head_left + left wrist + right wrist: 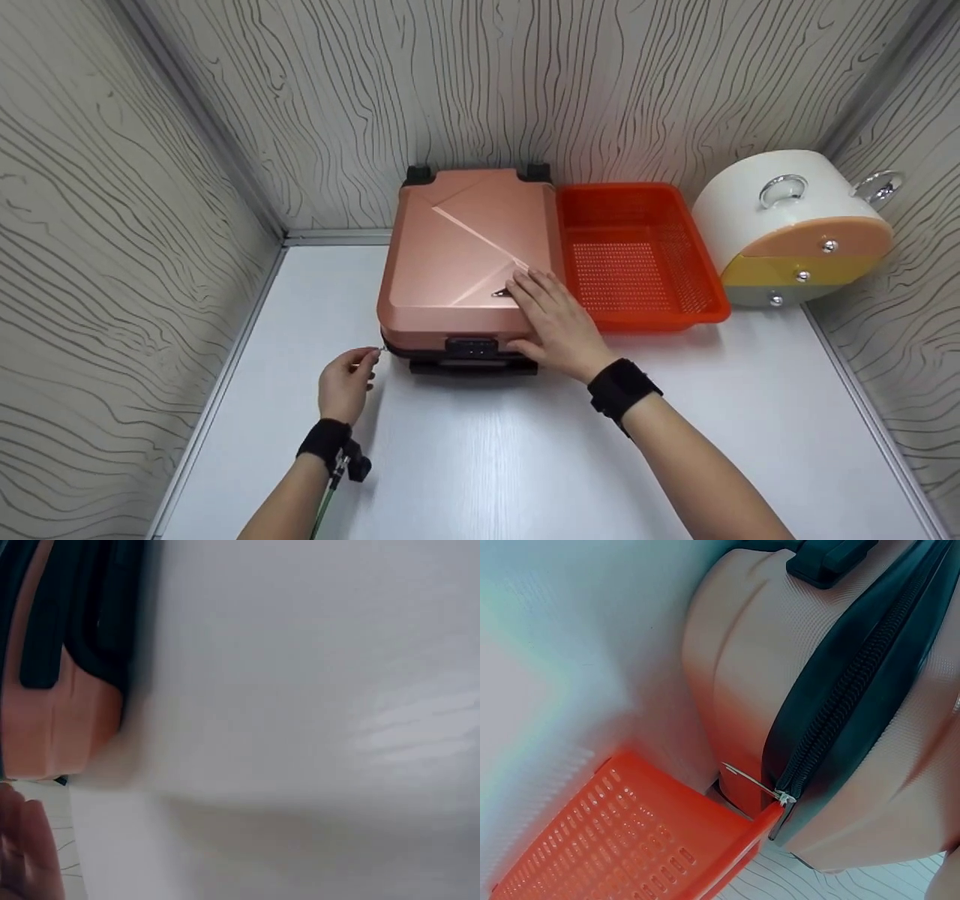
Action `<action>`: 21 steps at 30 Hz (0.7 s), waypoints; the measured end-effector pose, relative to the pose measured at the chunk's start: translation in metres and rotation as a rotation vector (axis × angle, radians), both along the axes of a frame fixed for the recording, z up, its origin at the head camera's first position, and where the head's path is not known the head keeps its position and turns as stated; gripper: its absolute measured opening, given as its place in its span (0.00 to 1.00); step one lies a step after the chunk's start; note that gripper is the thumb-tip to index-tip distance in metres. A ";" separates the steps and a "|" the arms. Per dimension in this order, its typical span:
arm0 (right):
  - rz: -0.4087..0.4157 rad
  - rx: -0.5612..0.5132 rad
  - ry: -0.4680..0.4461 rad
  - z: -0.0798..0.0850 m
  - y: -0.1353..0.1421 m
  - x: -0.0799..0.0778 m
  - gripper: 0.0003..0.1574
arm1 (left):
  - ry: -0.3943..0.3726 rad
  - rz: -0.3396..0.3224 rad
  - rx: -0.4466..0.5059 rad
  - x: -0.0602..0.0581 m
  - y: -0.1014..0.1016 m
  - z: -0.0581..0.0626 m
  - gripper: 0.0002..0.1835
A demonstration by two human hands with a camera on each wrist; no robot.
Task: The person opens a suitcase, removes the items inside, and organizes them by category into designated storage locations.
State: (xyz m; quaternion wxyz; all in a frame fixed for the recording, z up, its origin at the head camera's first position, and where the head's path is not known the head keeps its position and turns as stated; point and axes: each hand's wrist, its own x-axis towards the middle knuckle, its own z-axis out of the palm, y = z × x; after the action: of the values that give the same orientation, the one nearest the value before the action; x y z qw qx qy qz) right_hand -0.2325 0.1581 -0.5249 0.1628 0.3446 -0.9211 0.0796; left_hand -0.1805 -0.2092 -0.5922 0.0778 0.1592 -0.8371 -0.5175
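A rose-pink hard-shell suitcase (465, 255) lies flat on the white table, its black lock (471, 347) facing me. My right hand (559, 322) rests on the lid's front right part, fingers extended, thumb at the front edge. At the front left corner my left hand (346, 384) pinches a small metal zipper pull (383, 349) between thumb and fingertips. Only some fingers (30, 847) show in the left wrist view, beside the shell. In the right wrist view the closed black zipper (847, 690) runs along the side, with another metal pull (750, 778) close to the basket's rim.
An orange-red plastic basket (701, 300) with a perforated bottom stands against the suitcase's right side. Farther right is a round white drawer box (739, 199) with coloured drawers and silver handles. Wood-patterned panels (487, 82) wall the table at the back and both sides.
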 end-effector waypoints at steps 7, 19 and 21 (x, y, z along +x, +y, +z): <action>-0.005 0.001 -0.016 0.002 -0.001 0.000 0.60 | -0.015 -0.018 -0.032 -0.020 -0.011 0.004 0.12; -0.004 -0.009 -0.012 0.001 -0.002 0.000 0.59 | -0.065 -0.060 -0.099 -0.059 -0.018 0.015 0.15; 0.000 -0.014 -0.009 0.001 -0.002 0.000 0.59 | -0.079 -0.059 -0.096 -0.063 -0.018 0.016 0.16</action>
State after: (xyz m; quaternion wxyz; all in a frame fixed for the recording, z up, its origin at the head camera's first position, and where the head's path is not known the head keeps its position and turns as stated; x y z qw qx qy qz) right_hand -0.2323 0.1559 -0.5237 0.1610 0.3430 -0.9213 0.0874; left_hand -0.2432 -0.2270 -0.5763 0.0369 0.1511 -0.8677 -0.4722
